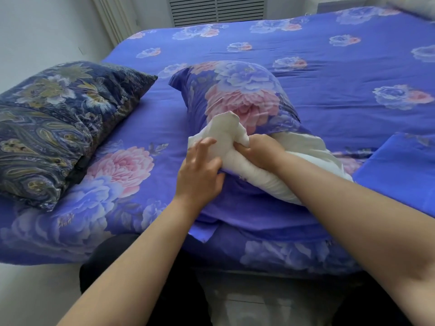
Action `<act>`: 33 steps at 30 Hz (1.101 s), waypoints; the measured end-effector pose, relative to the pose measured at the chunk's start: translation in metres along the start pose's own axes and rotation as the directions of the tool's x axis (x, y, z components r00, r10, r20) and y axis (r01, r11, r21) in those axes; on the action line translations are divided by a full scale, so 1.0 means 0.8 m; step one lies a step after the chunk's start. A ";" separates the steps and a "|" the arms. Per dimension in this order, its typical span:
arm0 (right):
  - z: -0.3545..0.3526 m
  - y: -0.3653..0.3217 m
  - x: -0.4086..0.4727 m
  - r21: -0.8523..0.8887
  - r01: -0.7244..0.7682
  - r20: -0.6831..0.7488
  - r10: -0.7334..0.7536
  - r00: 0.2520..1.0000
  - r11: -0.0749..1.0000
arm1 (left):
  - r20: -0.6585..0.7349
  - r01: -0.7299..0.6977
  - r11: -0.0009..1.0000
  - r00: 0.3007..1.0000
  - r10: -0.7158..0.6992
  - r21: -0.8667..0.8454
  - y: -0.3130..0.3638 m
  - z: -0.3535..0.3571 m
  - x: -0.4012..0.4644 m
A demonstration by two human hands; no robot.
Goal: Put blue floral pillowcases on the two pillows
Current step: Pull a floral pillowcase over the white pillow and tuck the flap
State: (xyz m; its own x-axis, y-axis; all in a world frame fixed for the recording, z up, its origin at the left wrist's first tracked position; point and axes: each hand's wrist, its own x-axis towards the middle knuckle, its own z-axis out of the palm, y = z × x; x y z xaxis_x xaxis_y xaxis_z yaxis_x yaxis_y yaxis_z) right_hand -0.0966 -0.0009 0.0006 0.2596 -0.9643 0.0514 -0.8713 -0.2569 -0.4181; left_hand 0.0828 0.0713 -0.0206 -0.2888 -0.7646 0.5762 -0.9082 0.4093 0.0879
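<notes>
Both hands are at work on a white pillow [256,177] at the near edge of the bed [329,67]. The right hand [261,152] is clenched around the bunched white corner of the pillow, squeezing it into a narrow neck. The left hand [202,170] sits just beside it, fingers spread and lightly bent against the white fabric; whether its thumb is pinching the blue cloth underneath I cannot tell. Just beyond the hands, the far half of the pillow is already inside a blue floral pillowcase [240,95] with a big pink bloom on it, while the near half is bare and lies under the right forearm. The pillowcase's loose open end is rumpled on the bedspread beneath the hands. Off past the left hand lies a second pillow [56,123] in a dark navy paisley cover, apart from both hands. Beyond the right forearm, a folded blue cloth [400,170] rests on the bed.
</notes>
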 end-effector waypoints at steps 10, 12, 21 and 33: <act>-0.013 0.009 -0.010 -0.013 -0.078 0.203 0.079 0.976 0.997 | 0.073 -0.107 0.958 0.989 0.130 -0.266 -0.009 0.015 0.057; -0.012 0.008 -0.012 -0.074 -0.058 0.201 0.072 0.977 0.996 | 0.142 -0.095 0.933 0.978 0.152 -0.347 -0.008 0.013 0.063; 0.006 -0.011 -0.042 -0.111 0.116 0.070 -0.108 0.992 0.987 | 0.293 -0.159 0.976 0.936 0.197 -0.148 -0.016 -0.016 0.039; -0.013 -0.003 -0.037 0.320 -0.117 0.530 -0.076 0.844 0.940 | 0.616 -0.011 0.942 0.754 0.228 -0.335 0.001 -0.038 0.075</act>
State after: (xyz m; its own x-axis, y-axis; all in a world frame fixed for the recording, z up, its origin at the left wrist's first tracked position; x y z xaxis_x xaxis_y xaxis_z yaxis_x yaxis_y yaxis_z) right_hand -0.1068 0.0276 0.0095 0.5059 -0.7611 -0.4060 -0.7164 -0.1086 -0.6892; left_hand 0.0736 0.0407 0.0386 -0.6116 -0.7898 -0.0459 -0.7508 0.5611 0.3486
